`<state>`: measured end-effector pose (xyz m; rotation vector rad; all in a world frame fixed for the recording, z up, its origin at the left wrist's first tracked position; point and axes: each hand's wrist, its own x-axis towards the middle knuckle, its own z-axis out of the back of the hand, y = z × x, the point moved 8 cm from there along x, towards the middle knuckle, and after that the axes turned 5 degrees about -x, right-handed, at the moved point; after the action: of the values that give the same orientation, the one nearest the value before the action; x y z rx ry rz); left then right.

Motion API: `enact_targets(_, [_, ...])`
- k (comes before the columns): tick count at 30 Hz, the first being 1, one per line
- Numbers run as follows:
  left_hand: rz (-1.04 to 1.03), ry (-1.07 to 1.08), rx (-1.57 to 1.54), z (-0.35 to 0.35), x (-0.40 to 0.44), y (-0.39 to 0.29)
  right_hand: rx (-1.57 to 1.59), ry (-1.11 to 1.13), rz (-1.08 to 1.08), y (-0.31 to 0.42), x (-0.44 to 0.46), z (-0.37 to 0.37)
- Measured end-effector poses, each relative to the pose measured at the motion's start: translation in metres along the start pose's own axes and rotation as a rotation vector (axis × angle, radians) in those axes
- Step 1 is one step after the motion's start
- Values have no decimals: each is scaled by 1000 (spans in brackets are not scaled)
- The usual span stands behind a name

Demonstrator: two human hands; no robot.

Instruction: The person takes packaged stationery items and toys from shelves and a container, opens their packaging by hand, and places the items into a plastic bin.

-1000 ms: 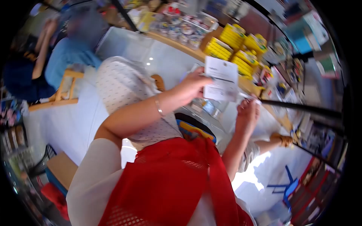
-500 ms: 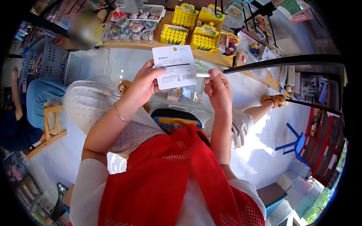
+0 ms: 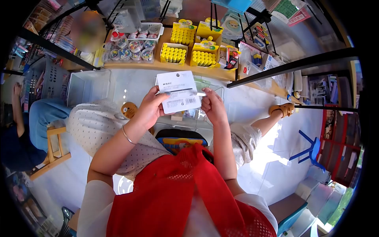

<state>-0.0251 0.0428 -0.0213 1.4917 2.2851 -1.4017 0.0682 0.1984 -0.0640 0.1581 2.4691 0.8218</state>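
Observation:
My left hand is closed on a white printed card, its thumb across the card's left side. Black print and a barcode show on the card, and a small hole is near its top edge. At the card's right edge, my right hand pinches a thin white stick-like piece. How far that piece reaches behind the card is hidden. Below the card, a dark case with a yellow and blue front lies between my legs.
Yellow boxes of yellow tubes and tubs of colourful pieces stand on the wooden shelf. A black bar crosses at right. A blue stool is at right; another person's arm shows at far left.
The view has swung round and levelled since the first frame. Lately, the card and both hands sit slightly lower in view. The white piece stays pinched at the card's right edge.

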Motion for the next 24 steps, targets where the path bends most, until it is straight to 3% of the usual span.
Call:
enact_targets(1, [4,-5,5,-3,-2,0,-160,-82,47,6,2,6])
enact_targets(2, [9,-9,10,-5,-2,0,74,-2,-20,4,0,4])
enact_targets(5, [25,12,39,-4,0,3,227,96,-43,6,1,5])
enact_targets(6, [21,8,35,-4,1,3,9,-56,21,9,3,12])
enact_targets(9, [16,0,30,0,5,5,-132,-230,110,12,25,68])
enact_targets(11, [14,2,23,9,14,9,-360,-491,249,44,34,97])
enact_targets(13, [14,25,32,11,19,11,-806,-506,404,86,64,121])
enact_targets(15, [31,31,40,11,20,17,-1014,-490,604,126,96,120])
enact_targets(16, [44,28,51,10,20,20,-1304,-546,674,146,125,138])
enact_targets(18, [72,12,78,10,21,25,-1562,-474,704,172,140,110])
enact_targets(21, [107,-12,106,9,21,32,-1478,-306,403,177,175,110])
enact_targets(24, [110,-32,69,9,22,35,-1571,-299,419,178,206,126])
